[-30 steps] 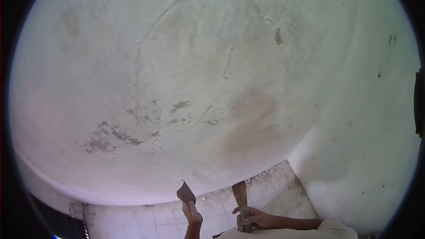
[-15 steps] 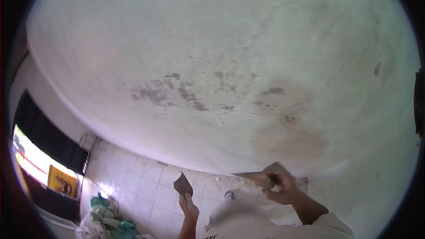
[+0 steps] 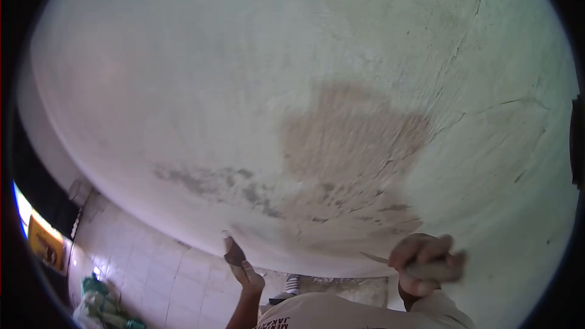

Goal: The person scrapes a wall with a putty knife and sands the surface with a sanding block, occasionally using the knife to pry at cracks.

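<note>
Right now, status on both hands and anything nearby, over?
Left hand: gripping flat blade. Right hand: gripping scraper, blurred, before wall. Crumpled heap on floor, far left.

A dark, flat scraper with a paler tip tilts upward in the left hand. A thick-handled scraper, blurred, lies sideways in the right hand, its narrow-looking blade pointing left.

Wall: dim, greenish to faint violet
Shadow: brownish, soft-edged
Opening: glaring white, lower left
Floor tiles: pale glints, left
Right hand: motion-blurred
Edges: fisheye-bowed, black-rimmed
</note>
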Available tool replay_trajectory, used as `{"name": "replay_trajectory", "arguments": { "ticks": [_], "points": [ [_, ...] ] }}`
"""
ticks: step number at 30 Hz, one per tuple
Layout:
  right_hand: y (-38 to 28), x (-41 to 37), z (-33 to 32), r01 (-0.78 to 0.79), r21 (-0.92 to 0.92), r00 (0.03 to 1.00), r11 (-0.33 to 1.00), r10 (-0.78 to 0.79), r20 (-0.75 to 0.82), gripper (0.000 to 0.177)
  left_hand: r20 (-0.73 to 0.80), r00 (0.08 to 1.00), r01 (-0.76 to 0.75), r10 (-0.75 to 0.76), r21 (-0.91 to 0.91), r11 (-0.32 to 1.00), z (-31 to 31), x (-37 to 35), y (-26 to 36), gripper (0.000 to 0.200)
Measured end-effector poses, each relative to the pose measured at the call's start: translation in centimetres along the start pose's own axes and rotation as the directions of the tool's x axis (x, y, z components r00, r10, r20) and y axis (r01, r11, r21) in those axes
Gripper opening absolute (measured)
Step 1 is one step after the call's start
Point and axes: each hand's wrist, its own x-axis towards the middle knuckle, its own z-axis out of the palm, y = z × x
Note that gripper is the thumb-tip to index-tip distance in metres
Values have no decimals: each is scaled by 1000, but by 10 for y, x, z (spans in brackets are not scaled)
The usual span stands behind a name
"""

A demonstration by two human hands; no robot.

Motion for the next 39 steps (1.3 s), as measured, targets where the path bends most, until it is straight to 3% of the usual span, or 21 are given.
{"name": "replay_trajectory", "arguments": {
  "ticks": [3, 6, 9, 12, 15, 16, 19, 22, 31, 33, 39],
  "points": [
    [-9, 40, 11, 364, -318, 929, 876, -364, 62, 39, 77, 959, -280, 273, 103, 954, 29, 43, -3, 56],
    [-2, 62, 17, 596, -376, 794, 710, -590, 145, 39, 126, 857, -515, 500, 167, 841, 54, 86, 19, 60],
    [-4, 59, 28, 541, -456, 820, 706, -564, 98, 43, 23, 843, -535, 537, 139, 833, 72, 88, 31, 67],
    [20, 44, 11, 615, -510, 728, 601, -681, 77, 27, -56, 833, -550, 551, 30, 834, 78, 79, 28, 67],
    [33, 44, 7, 340, -281, 940, 897, -328, 91, 25, -86, 826, -561, 558, -19, 828, 78, 77, 26, 68],
    [36, 44, 8, 368, -235, 924, 899, -382, -16, 20, -82, 827, -559, 556, -19, 829, 78, 78, 26, 68],
    [42, 54, 10, 375, -33, 916, 926, -376, -143, 27, -89, 827, -559, 555, -29, 828, 79, 77, 26, 69],
    [43, 74, 20, 346, 28, 933, 938, -341, -114, 29, -94, 827, -560, 554, -50, 827, 80, 74, 24, 70],
    [53, 83, 37, 414, -49, 904, 909, -417, -95, 23, -73, 833, -553, 548, -101, 827, 78, 73, 17, 72],
    [51, 75, 36, 403, -49, 898, 914, -405, -170, 30, -62, 839, -544, 540, -104, 833, 77, 77, 17, 72],
    [49, 80, 45, 396, -96, 882, 913, -407, -238, 37, 145, 839, -544, 524, 193, 817, 57, 87, 25, 69]
  ]
}}
